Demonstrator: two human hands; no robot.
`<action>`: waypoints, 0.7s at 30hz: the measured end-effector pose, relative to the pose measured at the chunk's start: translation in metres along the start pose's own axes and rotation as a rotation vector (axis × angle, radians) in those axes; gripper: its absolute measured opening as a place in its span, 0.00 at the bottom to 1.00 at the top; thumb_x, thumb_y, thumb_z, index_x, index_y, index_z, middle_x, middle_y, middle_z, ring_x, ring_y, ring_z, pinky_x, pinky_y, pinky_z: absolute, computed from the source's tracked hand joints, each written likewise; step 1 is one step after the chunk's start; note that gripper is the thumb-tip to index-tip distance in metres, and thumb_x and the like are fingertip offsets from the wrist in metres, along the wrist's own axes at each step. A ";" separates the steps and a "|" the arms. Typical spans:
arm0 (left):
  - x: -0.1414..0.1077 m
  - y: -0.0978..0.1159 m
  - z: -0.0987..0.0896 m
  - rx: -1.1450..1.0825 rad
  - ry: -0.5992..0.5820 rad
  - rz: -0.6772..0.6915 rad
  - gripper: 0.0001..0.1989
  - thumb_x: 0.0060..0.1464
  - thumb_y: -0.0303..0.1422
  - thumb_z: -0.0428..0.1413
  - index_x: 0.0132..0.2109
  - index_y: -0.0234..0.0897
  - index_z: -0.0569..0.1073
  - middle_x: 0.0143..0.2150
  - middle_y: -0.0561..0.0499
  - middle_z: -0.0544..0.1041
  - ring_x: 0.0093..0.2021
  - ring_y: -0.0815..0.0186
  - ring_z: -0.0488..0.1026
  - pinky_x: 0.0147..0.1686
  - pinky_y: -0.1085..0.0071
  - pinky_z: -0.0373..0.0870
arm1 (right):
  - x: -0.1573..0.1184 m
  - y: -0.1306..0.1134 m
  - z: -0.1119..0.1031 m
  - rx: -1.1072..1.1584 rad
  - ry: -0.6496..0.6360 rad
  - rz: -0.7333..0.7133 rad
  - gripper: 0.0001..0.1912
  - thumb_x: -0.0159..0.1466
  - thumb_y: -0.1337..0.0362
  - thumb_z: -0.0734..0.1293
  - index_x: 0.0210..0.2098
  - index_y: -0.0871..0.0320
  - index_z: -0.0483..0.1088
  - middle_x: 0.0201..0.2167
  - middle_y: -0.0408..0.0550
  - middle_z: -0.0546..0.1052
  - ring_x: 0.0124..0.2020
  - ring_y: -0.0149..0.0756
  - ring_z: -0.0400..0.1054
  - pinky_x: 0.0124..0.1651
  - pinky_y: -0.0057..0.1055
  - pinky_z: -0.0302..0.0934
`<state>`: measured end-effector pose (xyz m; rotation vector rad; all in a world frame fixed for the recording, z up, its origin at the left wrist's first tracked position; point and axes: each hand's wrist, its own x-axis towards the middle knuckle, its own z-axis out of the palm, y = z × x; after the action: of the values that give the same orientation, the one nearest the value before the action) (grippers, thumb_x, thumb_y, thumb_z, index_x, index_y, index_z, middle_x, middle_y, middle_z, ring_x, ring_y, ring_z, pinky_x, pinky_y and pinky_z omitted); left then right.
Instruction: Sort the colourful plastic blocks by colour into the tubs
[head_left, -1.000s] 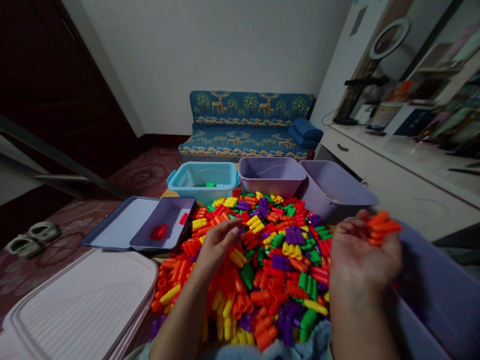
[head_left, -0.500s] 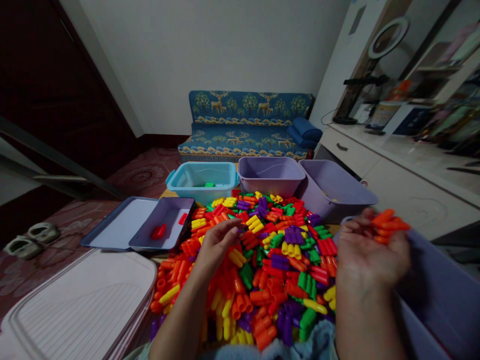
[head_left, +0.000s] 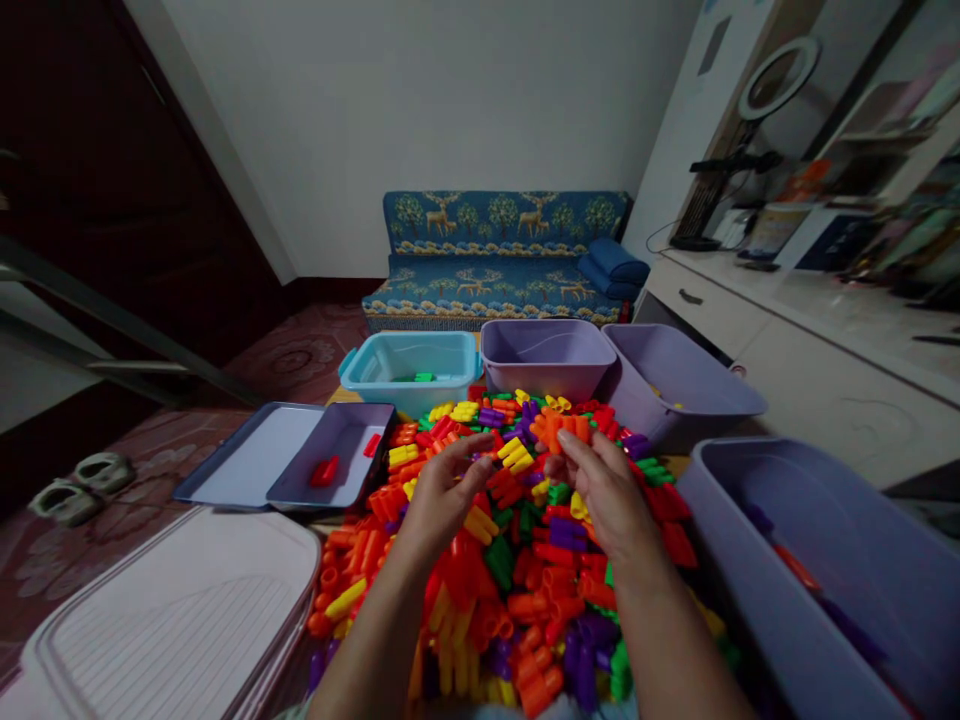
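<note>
Grasping the orange cluster of finger-shaped plastic tubes in my right hand, above the wooden table toward its far edge, I judge it light, stiff and slick, best pinched across its outer sides, while my left hand hangs released.

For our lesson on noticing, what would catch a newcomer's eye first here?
Probably the big heap of bright plastic pieces in the middle, with the right hand holding orange pieces above it and the left hand beside them. Next, perhaps, the light-blue bin behind the heap, then the blue deer-patterned sofa against the back wall.
</note>
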<state>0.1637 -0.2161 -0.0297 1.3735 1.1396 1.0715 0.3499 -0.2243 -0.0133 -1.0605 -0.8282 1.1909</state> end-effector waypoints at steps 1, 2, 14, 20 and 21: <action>0.002 0.008 0.002 0.084 0.004 0.036 0.22 0.56 0.43 0.56 0.54 0.36 0.73 0.51 0.41 0.77 0.42 0.59 0.77 0.40 0.66 0.74 | 0.003 -0.003 0.001 -0.046 -0.009 -0.015 0.16 0.53 0.55 0.72 0.35 0.60 0.71 0.24 0.44 0.75 0.23 0.31 0.68 0.25 0.27 0.64; 0.006 0.017 0.004 0.178 0.006 0.077 0.21 0.56 0.40 0.56 0.54 0.37 0.73 0.52 0.42 0.77 0.41 0.60 0.77 0.40 0.65 0.74 | 0.009 -0.007 0.001 -0.084 -0.006 -0.039 0.15 0.53 0.56 0.72 0.34 0.60 0.71 0.23 0.43 0.75 0.22 0.31 0.68 0.25 0.27 0.64; 0.121 0.023 0.046 0.964 -0.066 0.323 0.11 0.52 0.24 0.56 0.43 0.34 0.78 0.68 0.38 0.56 0.56 0.53 0.71 0.56 0.60 0.67 | 0.137 -0.028 -0.002 -0.573 0.186 -0.245 0.16 0.62 0.52 0.59 0.41 0.58 0.65 0.32 0.50 0.79 0.21 0.32 0.71 0.24 0.27 0.62; 0.126 0.009 0.041 0.999 -0.048 0.466 0.10 0.52 0.25 0.56 0.42 0.36 0.77 0.55 0.42 0.68 0.50 0.59 0.73 0.52 0.64 0.70 | 0.143 -0.026 -0.020 -0.710 0.228 -0.281 0.11 0.59 0.54 0.63 0.32 0.57 0.67 0.26 0.51 0.77 0.34 0.41 0.74 0.36 0.31 0.63; 0.124 0.009 0.041 0.989 -0.056 0.471 0.10 0.52 0.25 0.55 0.42 0.36 0.77 0.54 0.42 0.68 0.50 0.59 0.72 0.52 0.64 0.70 | 0.141 -0.025 -0.022 -0.721 0.234 -0.285 0.11 0.59 0.54 0.63 0.31 0.56 0.67 0.26 0.51 0.77 0.36 0.42 0.73 0.38 0.32 0.63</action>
<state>0.2250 -0.1005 -0.0209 2.5203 1.4106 0.7638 0.4068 -0.0918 -0.0008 -1.5610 -1.2120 0.5055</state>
